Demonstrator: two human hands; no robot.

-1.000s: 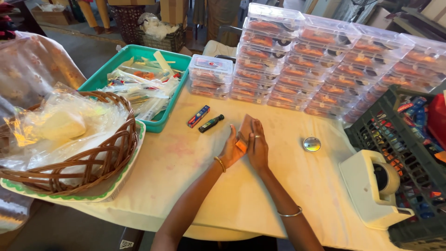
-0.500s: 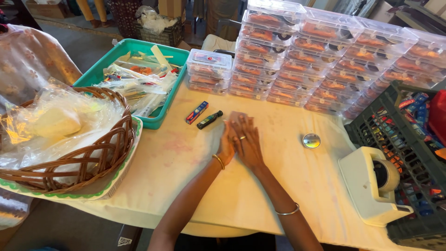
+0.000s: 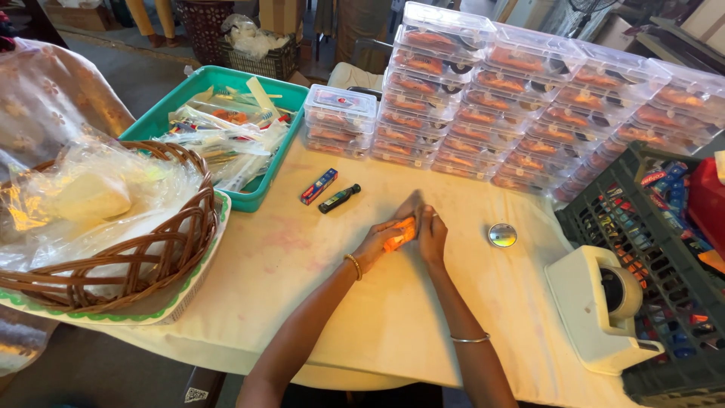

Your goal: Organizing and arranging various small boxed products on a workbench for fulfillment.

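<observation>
Head view, looking down at the work area. Both forearms are extended forward from the lower edge of the frame and converge near the middle of the bench [image 3: 317,302], which is covered with a pale sheet. The left hand [image 3: 381,240] and the right hand [image 3: 432,236] are brought together, palms facing each other, fingers pointing away from the body, and a small orange object [image 3: 399,234] is held between them; the left fingers are curled under it and the right fingers are closed against its far side. The object is held just above the bench surface; whether it touches the bench cannot be told. A thin bangle is worn on each wrist.

Just beyond the hands, a small red-and-blue box [image 3: 318,187] and a dark green tube [image 3: 339,199] lie side by side, apart from each other. A round shiny disc [image 3: 502,235] lies to the right of the hands. A teal tray [image 3: 162,117] filled with plastic-wrapped items stands at the upper left, and a brown wicker basket [image 3: 151,261] holding clear bags rests on a green-rimmed plate at the left edge. Stacks of clear lidded boxes [image 3: 529,98] with orange contents are ranged along the far side. A white tape dispenser [image 3: 604,310] and a dark green crate [image 3: 664,249] of small packs stand at the right.
</observation>
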